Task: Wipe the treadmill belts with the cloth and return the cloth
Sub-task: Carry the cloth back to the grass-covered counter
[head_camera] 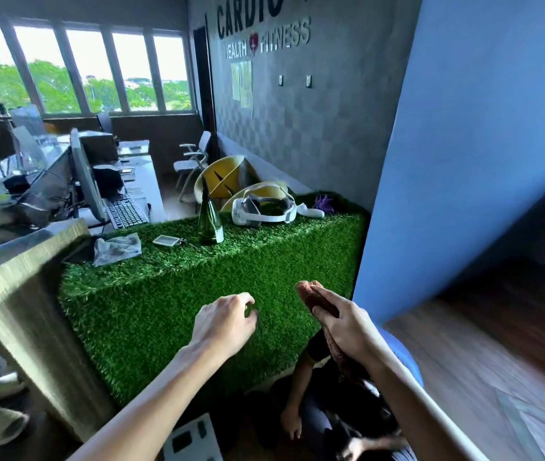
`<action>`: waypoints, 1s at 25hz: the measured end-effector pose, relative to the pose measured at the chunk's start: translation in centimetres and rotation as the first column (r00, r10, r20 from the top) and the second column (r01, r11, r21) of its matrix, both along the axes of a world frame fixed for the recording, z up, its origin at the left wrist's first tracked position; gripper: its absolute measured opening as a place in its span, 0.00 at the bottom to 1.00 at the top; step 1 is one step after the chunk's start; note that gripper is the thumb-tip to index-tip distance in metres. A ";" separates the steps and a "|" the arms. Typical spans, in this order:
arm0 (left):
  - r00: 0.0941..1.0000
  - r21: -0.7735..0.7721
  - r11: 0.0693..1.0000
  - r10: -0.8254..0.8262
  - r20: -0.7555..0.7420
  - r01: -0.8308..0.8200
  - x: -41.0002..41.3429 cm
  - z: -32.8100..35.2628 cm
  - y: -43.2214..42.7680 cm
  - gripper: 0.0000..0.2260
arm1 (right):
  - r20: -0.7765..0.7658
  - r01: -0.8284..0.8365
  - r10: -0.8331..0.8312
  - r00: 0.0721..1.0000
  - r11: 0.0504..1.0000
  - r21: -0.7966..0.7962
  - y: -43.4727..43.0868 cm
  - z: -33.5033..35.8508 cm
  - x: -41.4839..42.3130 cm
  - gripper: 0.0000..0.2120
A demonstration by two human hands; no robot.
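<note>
**Counting what is sitting on and around the turf-covered counter**

Two hands are showing in front of the counter (264, 261): one left hand (224, 322) and one right hand (347, 324), which is gripping a single brown cloth (311, 296). One green bottle (209, 221) is standing near the far edge. One white headset (262, 207) is lying just beside it. One white controller (311, 211) and one purple bundle (325, 203) are sitting toward the far right corner. One clear plastic bag (116, 249) and one small card case (166, 240) are lying toward the left edge. Beyond the counter, one keyboard (125, 211) is lying before one monitor (86, 181). One white chair (194, 158) is standing near the wall, and two small fittings (280, 80) (308, 81) are hanging on that wall.
</note>
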State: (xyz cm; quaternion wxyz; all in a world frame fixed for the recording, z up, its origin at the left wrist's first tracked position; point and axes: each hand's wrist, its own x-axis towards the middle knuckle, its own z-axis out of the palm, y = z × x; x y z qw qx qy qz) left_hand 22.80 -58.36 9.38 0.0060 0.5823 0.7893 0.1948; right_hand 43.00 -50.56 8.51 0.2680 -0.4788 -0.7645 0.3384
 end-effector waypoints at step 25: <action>0.999 -0.099 0.995 0.020 0.029 -0.017 -31.0 -5.7 27.3 0.15 | -0.010 -0.059 0.059 0.998 0.988 -0.142 26.6 -4.8 -31.0 0.22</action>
